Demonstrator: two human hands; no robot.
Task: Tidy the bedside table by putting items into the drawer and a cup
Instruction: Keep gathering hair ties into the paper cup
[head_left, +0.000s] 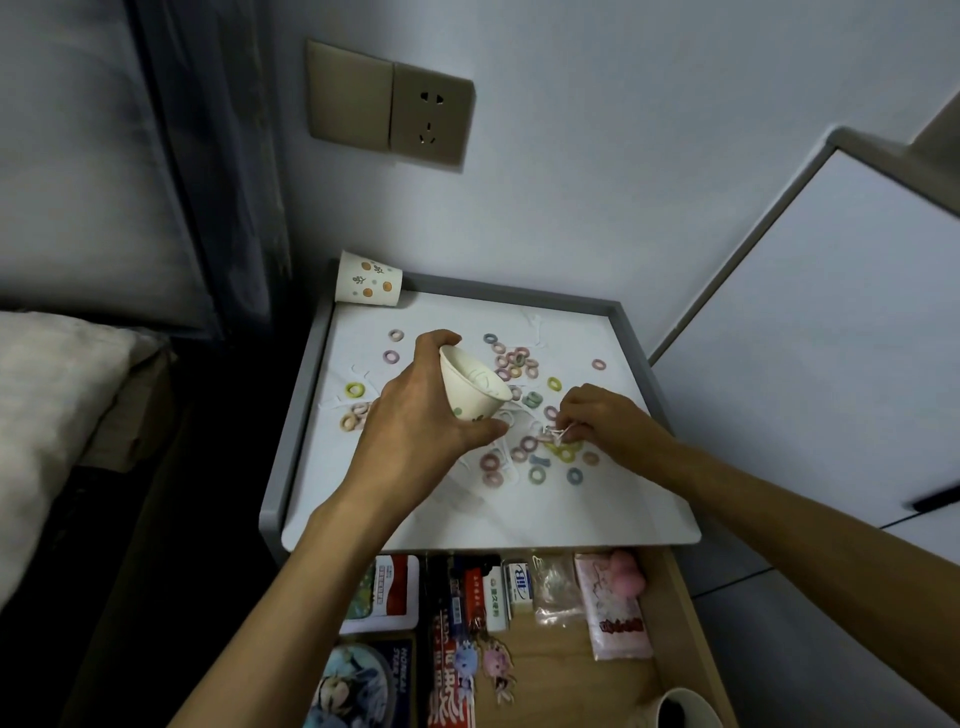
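— Cup (475, 395) first: whereabouts?

— Held tilted above the middle of the table (306, 395) by the left hand (415, 415). Fingers and thumb curled round its wall, mouth turned toward the right hand (602, 421).

— And the right?

— Down among the rings (519, 358), fingertips (581, 429) pinched narrow on something small and pale. Hard to name: thin, white, perhaps a clip or pick.

— Progress?

— Partway at best, at a guess. Inside the cup, only a faint pale thing or two. Dozens of rings left loose across the top, in a dense cluster mid-table and smaller groups toward the left rim and near edge. Also thin white bits, barely visible against the white surface. Drawer (571, 670) open below and already lined with packets, a tissue pack (618, 618) and charms, so probably that half largely done.

— Anything unclear?

— Plenty. Cup's contents impossible to count from this angle. Second cup (368, 279) lying on its side at the back left corner, inside unseen. Third cup (685, 709) in the drawer, dark within, cut off by the bottom edge. Drawer's near end out of view too, and some rings likely hidden under both hands.
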